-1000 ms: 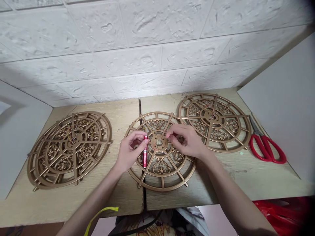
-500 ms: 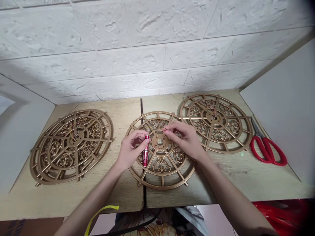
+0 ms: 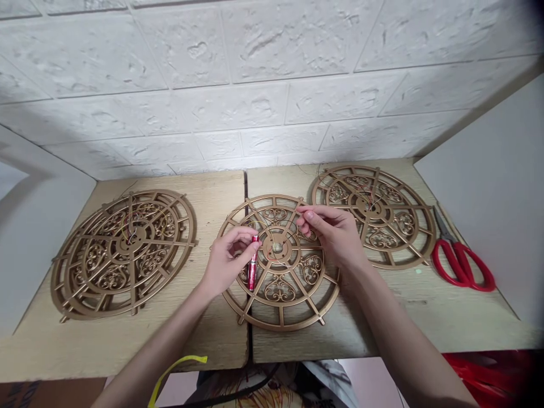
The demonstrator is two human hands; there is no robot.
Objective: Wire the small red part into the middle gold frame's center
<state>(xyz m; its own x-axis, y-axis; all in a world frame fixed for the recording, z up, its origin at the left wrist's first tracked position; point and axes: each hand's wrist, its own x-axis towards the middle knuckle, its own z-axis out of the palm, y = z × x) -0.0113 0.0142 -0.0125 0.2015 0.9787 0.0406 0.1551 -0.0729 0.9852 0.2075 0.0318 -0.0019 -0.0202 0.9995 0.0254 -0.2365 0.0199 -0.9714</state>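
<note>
A round gold openwork disc lies flat at the middle of the wooden table. My left hand pinches a small red cylinder upright at the disc's left side, near the hub. My right hand hovers over the disc's upper right, fingers pinched together on a thin wire that runs toward the hub. Both forearms reach in from the bottom edge.
A stack of similar gold discs lies at the left, another disc at the back right. Red-handled scissors lie by the right wall. White panels close both sides. A yellow strip hangs below the table's front edge.
My right hand has lifted and moved a little up and to the right from the hub, drawing the thin wire with it. My left hand keeps the red cylinder in place.
</note>
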